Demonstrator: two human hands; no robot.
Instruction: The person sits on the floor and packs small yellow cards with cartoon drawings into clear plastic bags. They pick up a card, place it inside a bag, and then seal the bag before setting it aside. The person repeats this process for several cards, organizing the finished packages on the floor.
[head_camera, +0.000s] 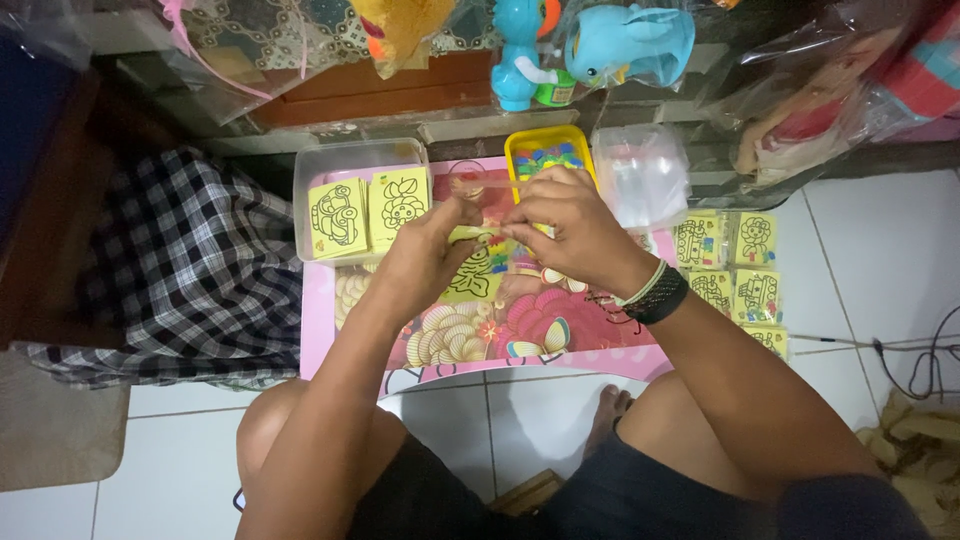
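Both hands (500, 235) bent inward, fingertips pinching a yellow card (475, 272)

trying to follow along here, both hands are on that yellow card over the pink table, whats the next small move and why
Probably slide the yellow card fully into a clear sleeve, though the sleeve is hard to make out. Left hand and right hand pinch its top edge, with similar cards stacked in the clear tub.

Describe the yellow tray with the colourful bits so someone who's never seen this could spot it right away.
Find the pink table on the white tiled floor. At its far edge, just beyond the right hand, sits the yellow tray. Its neighbours on both sides are clear plastic; it alone is bright yellow, filled with multicoloured pieces.
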